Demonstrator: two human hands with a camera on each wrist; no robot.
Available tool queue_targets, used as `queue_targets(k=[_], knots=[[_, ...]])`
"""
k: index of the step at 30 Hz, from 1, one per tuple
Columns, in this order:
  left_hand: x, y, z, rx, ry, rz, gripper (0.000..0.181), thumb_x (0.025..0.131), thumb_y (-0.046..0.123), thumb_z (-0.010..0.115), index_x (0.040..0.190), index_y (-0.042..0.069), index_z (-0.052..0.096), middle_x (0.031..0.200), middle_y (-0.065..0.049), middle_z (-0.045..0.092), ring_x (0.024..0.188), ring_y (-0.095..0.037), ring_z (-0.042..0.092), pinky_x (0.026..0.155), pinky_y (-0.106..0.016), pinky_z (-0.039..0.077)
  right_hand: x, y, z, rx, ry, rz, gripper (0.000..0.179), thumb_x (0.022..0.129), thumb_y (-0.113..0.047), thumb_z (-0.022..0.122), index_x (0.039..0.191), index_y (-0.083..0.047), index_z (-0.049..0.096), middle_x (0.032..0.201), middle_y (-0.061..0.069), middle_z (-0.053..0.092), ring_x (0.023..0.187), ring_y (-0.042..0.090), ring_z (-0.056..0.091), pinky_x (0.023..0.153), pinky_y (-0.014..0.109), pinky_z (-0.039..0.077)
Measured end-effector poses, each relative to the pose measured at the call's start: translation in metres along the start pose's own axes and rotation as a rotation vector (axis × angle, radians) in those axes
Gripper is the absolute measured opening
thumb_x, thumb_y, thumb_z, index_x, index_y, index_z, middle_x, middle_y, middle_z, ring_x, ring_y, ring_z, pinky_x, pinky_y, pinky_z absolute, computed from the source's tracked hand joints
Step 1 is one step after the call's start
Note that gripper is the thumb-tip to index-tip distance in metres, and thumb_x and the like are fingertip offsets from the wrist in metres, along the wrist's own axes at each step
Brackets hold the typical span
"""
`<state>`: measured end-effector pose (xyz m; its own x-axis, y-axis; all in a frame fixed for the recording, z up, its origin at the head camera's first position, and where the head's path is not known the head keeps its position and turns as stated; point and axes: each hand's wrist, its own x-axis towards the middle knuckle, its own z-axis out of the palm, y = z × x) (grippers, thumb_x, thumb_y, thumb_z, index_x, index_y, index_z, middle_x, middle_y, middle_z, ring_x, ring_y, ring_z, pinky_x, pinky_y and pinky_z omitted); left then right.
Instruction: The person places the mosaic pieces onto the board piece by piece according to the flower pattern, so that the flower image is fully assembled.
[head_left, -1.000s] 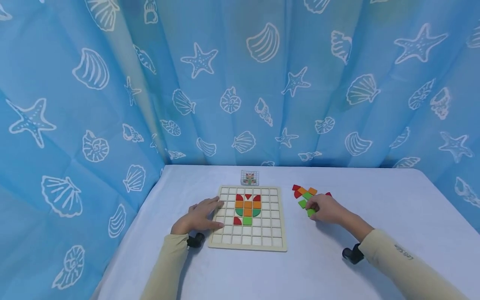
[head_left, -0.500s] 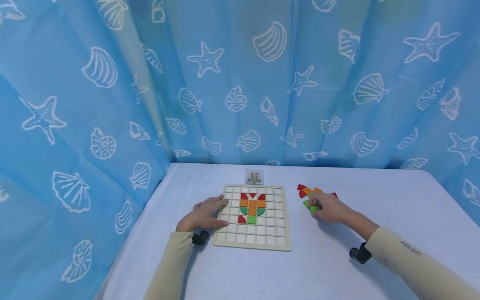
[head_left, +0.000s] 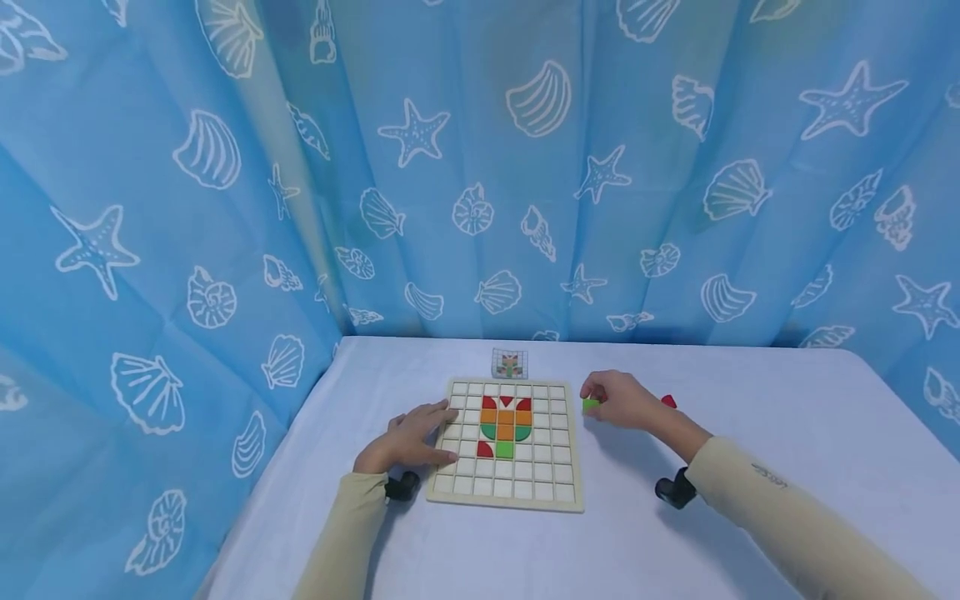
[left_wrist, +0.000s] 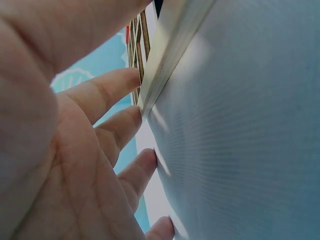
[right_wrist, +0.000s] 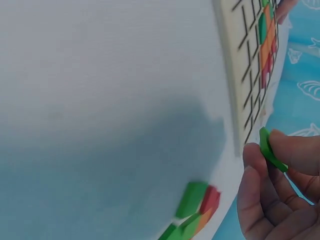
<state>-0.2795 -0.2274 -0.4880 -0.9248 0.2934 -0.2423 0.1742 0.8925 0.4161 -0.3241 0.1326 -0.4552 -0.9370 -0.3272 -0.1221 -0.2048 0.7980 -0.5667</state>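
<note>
Lying just to the left of the grip, the grid board (head_left: 543,472) is parted from the green piece (right_wrist: 272,151) by a narrow strip of white cloth (head_left: 480,554), and on that leftward gap the coming move is judged to turn. The piece is pinched between the thumb and fingertips of the right hand (head_left: 618,400), which are closed no further than its thickness allows; in the right wrist view it is seen nearly edge-on, so no long axis can be told. The board looks about square. Its right rim is nearer to the right hand, while its left rim is touched by the left hand (head_left: 408,437), whose fingers are spread and by which nothing is gripped. To the right of the grip a loose red piece (head_left: 668,402) is seen; other loose pieces (right_wrist: 192,200) are shown below the grip by the right wrist view. Compared with the earlier frame, the right hand has been brought leftward from the loose pieces, while the left hand and the pattern (head_left: 506,417) on the board are unchanged
</note>
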Motion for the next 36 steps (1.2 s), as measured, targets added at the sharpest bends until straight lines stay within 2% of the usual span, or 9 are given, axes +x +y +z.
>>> queue_targets(k=[4,7,9,14,17,21,27,36], knots=[[0.0,-0.001,0.003,-0.003,0.008,0.002,0.08,0.084,0.049,0.074,0.152,0.023,0.041,0.164,-0.003,0.027,0.151,-0.03,0.023,0.116,-0.065,0.017,0.011,-0.013,0.005,0.017,0.019,0.031,0.017,0.087,-0.015,0.074,0.101,-0.008,0.066,0.095,0.005,0.066,0.084,0.02,0.058,0.074,0.032,0.055],[0.001,-0.002,0.002,0.003,0.011,-0.002,0.079,0.084,0.049,0.074,0.152,0.024,0.041,0.164,-0.002,0.027,0.151,-0.029,0.023,0.116,-0.065,0.017,0.019,-0.023,0.011,0.024,0.048,0.021,0.015,0.087,-0.016,0.074,0.098,-0.009,0.068,0.094,0.005,0.067,0.087,0.019,0.057,0.077,0.033,0.054],[0.001,-0.002,0.002,0.004,0.01,-0.006,0.079,0.084,0.049,0.074,0.152,0.024,0.04,0.164,-0.002,0.027,0.151,-0.029,0.023,0.116,-0.065,0.017,0.023,-0.028,0.016,0.033,0.067,-0.008,0.014,0.086,-0.015,0.075,0.096,-0.007,0.068,0.092,0.005,0.068,0.085,0.019,0.058,0.076,0.033,0.054],[0.001,-0.003,0.004,-0.002,0.01,-0.007,0.08,0.084,0.049,0.074,0.152,0.024,0.04,0.164,-0.002,0.027,0.151,-0.029,0.022,0.117,-0.065,0.017,0.031,-0.045,0.03,0.076,0.092,-0.007,0.013,0.086,-0.014,0.075,0.094,-0.006,0.069,0.088,0.005,0.066,0.082,0.018,0.057,0.073,0.031,0.052],[0.0,-0.002,0.004,0.0,0.009,-0.002,0.08,0.084,0.049,0.074,0.152,0.024,0.04,0.164,-0.002,0.027,0.151,-0.029,0.023,0.116,-0.065,0.018,0.036,-0.053,0.041,0.134,0.106,0.007,0.011,0.087,-0.014,0.074,0.094,-0.007,0.069,0.086,0.005,0.065,0.082,0.019,0.056,0.073,0.029,0.051],[0.001,-0.001,0.004,0.007,0.009,0.001,0.08,0.084,0.049,0.074,0.152,0.025,0.04,0.164,-0.001,0.027,0.151,-0.029,0.022,0.117,-0.065,0.017,0.039,-0.06,0.057,0.23,0.123,-0.017,0.01,0.088,-0.015,0.073,0.094,-0.008,0.069,0.084,0.004,0.064,0.08,0.018,0.056,0.07,0.028,0.051],[0.002,-0.001,0.002,0.016,0.009,0.018,0.079,0.084,0.048,0.074,0.151,0.024,0.041,0.164,-0.002,0.027,0.151,-0.029,0.023,0.116,-0.066,0.017,0.038,-0.081,0.078,0.332,0.088,-0.094,0.009,0.088,-0.013,0.073,0.095,-0.007,0.07,0.084,0.003,0.066,0.076,0.015,0.058,0.066,0.027,0.051],[0.0,-0.003,0.0,0.018,-0.009,0.03,0.079,0.086,0.048,0.071,0.153,0.022,0.039,0.165,-0.005,0.025,0.152,-0.031,0.021,0.116,-0.066,0.015,0.035,-0.104,0.102,0.296,-0.014,-0.226,0.006,0.088,-0.013,0.074,0.091,-0.011,0.07,0.08,-0.001,0.066,0.071,0.01,0.059,0.066,0.027,0.05]])
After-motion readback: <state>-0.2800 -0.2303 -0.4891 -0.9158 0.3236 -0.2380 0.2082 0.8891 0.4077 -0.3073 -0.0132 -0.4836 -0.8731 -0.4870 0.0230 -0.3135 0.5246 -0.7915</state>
